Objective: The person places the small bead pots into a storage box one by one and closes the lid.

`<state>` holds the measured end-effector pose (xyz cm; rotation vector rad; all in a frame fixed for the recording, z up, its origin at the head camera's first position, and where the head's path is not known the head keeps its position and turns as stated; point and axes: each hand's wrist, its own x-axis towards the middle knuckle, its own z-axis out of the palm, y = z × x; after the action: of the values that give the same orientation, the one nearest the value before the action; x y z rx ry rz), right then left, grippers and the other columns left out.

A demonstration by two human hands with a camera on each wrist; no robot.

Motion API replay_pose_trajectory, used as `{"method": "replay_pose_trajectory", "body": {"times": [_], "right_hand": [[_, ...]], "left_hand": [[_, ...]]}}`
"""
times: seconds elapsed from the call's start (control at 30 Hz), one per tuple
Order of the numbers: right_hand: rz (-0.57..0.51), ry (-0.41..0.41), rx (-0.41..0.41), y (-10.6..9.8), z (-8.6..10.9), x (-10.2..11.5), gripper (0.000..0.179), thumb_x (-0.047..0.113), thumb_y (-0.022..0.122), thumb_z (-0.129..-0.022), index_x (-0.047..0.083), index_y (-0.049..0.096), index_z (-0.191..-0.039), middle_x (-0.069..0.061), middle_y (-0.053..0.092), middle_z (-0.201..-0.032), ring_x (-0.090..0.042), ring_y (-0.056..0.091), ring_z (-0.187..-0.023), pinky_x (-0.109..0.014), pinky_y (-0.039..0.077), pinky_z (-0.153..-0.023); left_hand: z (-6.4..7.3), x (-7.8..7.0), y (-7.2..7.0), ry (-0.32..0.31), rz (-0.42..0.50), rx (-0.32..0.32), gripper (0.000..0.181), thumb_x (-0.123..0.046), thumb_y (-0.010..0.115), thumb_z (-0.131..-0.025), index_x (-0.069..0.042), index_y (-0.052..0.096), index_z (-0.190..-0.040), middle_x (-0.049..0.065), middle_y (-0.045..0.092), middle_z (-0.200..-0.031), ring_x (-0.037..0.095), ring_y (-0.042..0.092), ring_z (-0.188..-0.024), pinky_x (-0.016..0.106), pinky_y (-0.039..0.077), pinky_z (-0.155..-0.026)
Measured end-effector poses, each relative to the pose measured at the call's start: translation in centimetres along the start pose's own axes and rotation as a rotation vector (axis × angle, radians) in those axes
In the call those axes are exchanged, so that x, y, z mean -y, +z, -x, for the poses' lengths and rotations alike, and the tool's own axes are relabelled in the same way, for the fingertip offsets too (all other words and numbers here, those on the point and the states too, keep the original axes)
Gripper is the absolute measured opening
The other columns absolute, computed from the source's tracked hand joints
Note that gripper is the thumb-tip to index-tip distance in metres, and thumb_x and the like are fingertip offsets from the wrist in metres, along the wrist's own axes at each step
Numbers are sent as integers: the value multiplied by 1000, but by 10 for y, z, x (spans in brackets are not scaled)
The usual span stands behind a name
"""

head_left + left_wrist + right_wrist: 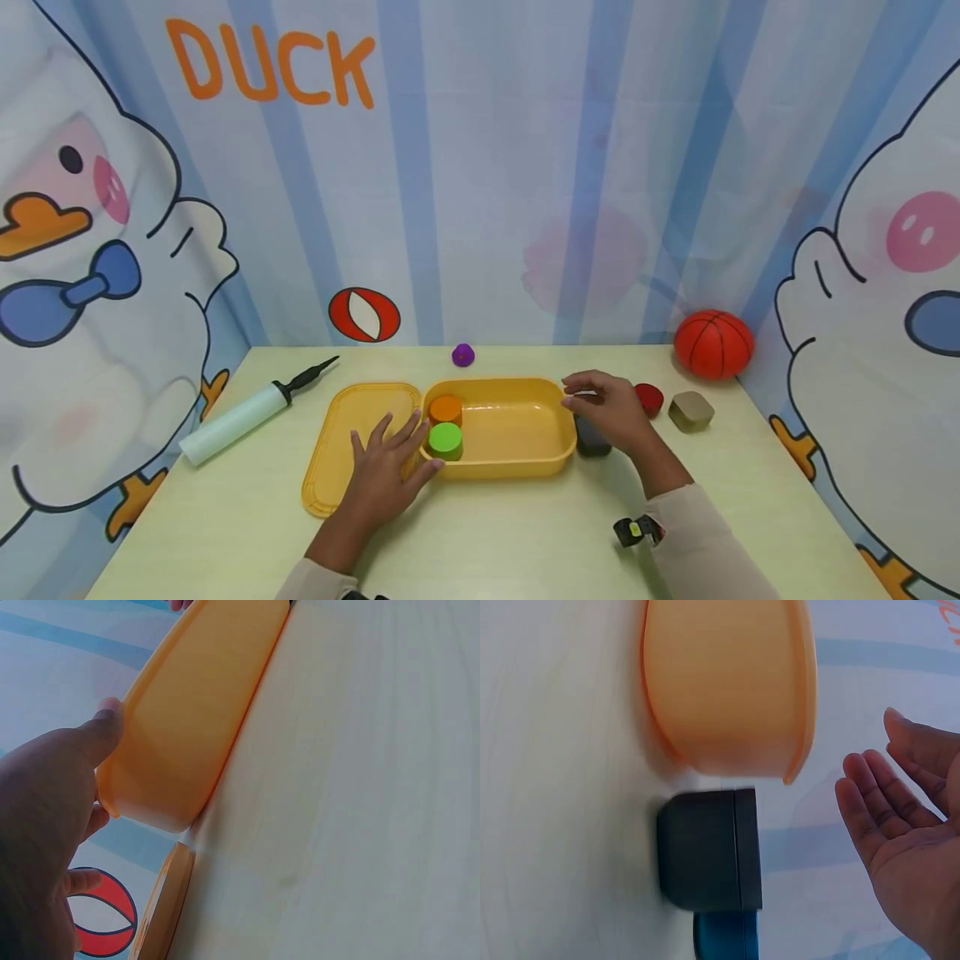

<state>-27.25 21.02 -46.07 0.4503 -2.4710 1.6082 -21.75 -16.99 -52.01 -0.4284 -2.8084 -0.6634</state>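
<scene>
A yellow rectangular box [517, 425] without a cover stands mid-table. Inside its left end sit an orange round piece [446, 410] and a green round piece [446, 441]. My left hand [386, 471] spreads its fingers around the box's left end, and its thumb [106, 729] lies at the rim. Under that hand a flat yellow lid [330, 450] rests on the table. My right hand [611, 410] hovers just past the box's right end with relaxed fingers and nothing in them. Partly hidden beneath it is a dark rounded-corner case [705, 851].
Right of my right hand lie a red round piece [649, 400], a tan block [692, 412] and a red basketball-patterned ball [714, 344]. A purple knob-like piece [462, 355] sits behind the box. At the left lies a pale green hand pump [240, 421] with a black nozzle.
</scene>
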Motion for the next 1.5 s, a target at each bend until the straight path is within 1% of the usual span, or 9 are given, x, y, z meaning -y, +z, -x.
{"method": "replay_pose_trajectory", "body": {"times": [0.27,0.57,0.67,0.77,0.87,0.97,1.03,1.33,1.5], "right_hand": [[110,14,-78,-28,1,-14,29,8,78,-102,-1,76,-129,-25,72,-139,-46,65,-136,-58,54,-116],[173,157,-145,-53,1,-32,37,19,76,-104,1,73,-135,-26,65,-149,-46,56,-143,-61,46,-124],[205,192,-141,-56,-4,-37,41,24,77,-103,1,73,-136,-28,71,-118,-42,65,-114,-45,62,-100],[254,199,-129,-59,-9,-43,43,24,79,-101,1,73,-137,-27,71,-113,-33,62,-96,-30,55,-77],[280,201,-86,-62,-13,-50,45,21,78,-102,-1,70,-140,-31,65,-145,-43,64,-122,-42,60,-102],[322,182,-30,-66,-17,-57,47,18,78,-102,-3,67,-143,-33,50,-163,-54,39,-157,-67,37,-128],[348,158,5,-68,-18,-61,48,17,79,-101,-5,67,-142,-36,49,-162,-57,31,-160,-73,26,-131],[428,4,74,-76,-19,-77,45,11,84,-95,-6,71,-134,-34,65,-146,-62,27,-158,-83,23,-125],[417,-1,89,-79,-19,-80,46,14,84,-95,-7,72,-133,-34,67,-143,-63,25,-158,-85,11,-126]], "left_hand": [[-1,0,0,8,1,-10,71,-61,66,-104,-23,53,-163,-2,46,-173,48,33,-164,95,7,-119],[-2,-2,2,1,12,23,72,-62,64,-104,-24,51,-165,-3,44,-175,47,30,-166,94,6,-120],[-2,-2,1,-6,8,21,72,-62,64,-104,-24,52,-164,-3,44,-174,47,30,-166,93,6,-120],[-1,-1,0,-5,6,17,72,-62,64,-104,-24,52,-164,-3,44,-174,47,31,-166,93,7,-120],[-1,0,0,2,6,9,72,-62,65,-104,-23,52,-164,-2,45,-174,47,31,-165,94,7,-120],[-1,0,-1,8,7,2,72,-60,66,-104,-22,53,-164,-2,45,-174,47,32,-165,94,8,-120],[-1,-1,-1,7,8,1,72,-60,66,-104,-22,53,-164,-1,45,-174,48,32,-165,94,8,-120],[-1,0,-2,2,6,5,72,-59,66,-104,-22,53,-164,-1,45,-174,47,32,-165,93,9,-121],[-1,0,-1,4,8,-1,72,-60,66,-104,-22,53,-163,-1,46,-173,48,32,-165,93,9,-120]]}}
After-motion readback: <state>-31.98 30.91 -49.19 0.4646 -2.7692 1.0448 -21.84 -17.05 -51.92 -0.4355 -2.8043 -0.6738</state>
